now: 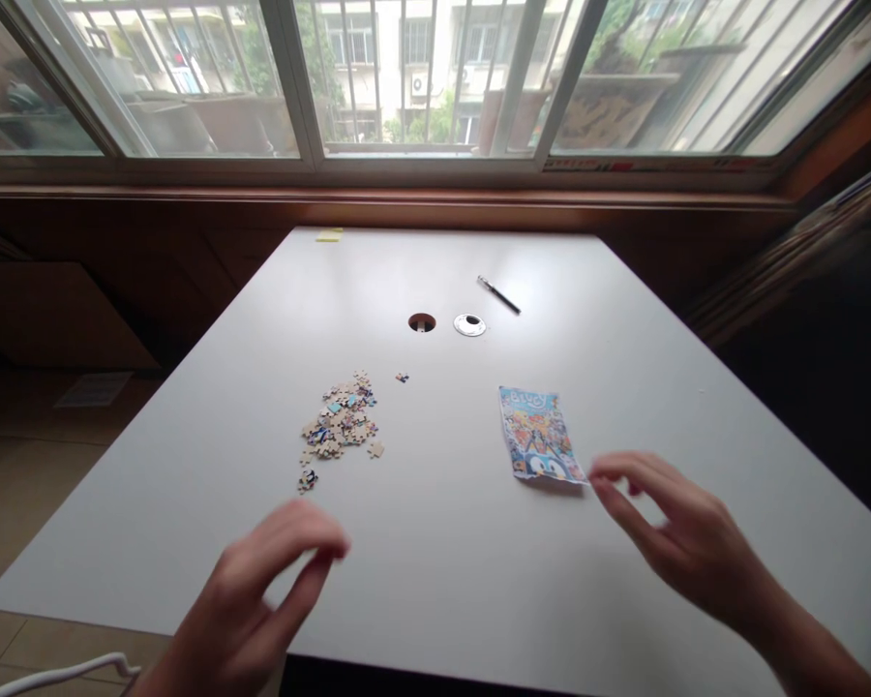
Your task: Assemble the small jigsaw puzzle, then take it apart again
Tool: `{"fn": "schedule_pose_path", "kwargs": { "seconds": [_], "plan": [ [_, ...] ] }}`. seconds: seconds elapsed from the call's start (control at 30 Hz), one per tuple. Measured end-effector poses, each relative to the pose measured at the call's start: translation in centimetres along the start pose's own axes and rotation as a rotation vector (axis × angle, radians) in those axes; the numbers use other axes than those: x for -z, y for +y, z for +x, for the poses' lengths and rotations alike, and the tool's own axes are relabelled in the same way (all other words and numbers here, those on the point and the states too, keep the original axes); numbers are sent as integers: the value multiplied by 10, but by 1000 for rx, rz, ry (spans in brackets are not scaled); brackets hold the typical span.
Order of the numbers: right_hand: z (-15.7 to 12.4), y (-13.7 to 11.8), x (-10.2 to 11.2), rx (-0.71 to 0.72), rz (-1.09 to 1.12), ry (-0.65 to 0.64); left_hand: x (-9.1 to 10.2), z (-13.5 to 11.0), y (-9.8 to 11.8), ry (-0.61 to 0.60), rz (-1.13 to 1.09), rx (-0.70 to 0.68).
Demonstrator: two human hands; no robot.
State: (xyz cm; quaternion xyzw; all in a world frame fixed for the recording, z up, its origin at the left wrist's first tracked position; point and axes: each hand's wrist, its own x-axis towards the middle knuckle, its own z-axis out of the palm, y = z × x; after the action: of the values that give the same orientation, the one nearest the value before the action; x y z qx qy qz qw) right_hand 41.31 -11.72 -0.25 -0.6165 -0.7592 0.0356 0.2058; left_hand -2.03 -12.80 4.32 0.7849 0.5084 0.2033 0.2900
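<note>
A loose heap of jigsaw pieces lies left of centre on the white table. One stray piece sits a little to its right. A colourful picture card lies flat at centre right. My left hand hovers over the near edge, below the heap, fingers curled apart and holding nothing. Just right of the card's near corner, my right hand floats with fingers spread, close to the card but apart from it.
A black pen lies toward the far side, with a round cable hole and its loose silver cap near it. A yellow note sits at the far edge below the window. A white chair rim shows at lower left.
</note>
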Motion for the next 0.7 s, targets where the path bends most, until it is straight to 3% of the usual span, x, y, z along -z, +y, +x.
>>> {"fn": "schedule_pose_path", "kwargs": {
  "seconds": [0.1, 0.17, 0.27, 0.37, 0.6, 0.7],
  "plan": [
    [66, 6, -24, 5, -116, -10, -3, 80, -1, 150, 377, -34],
    [86, 5, -40, -2, -173, -33, -8, 108, -22, 128, 547, -33],
    [87, 1, -52, 2, -137, -55, -12, 115, -58, 13, 568, -82],
    [78, -5, -55, 36, -119, -70, -13, 112, -77, -62, 510, -109],
    [81, -33, -62, 152, -130, -94, -26, 172, -55, -124, 445, -153],
    [86, -45, -65, 147, -97, -96, -27, 184, -49, -187, 419, -171]
  ]
}}
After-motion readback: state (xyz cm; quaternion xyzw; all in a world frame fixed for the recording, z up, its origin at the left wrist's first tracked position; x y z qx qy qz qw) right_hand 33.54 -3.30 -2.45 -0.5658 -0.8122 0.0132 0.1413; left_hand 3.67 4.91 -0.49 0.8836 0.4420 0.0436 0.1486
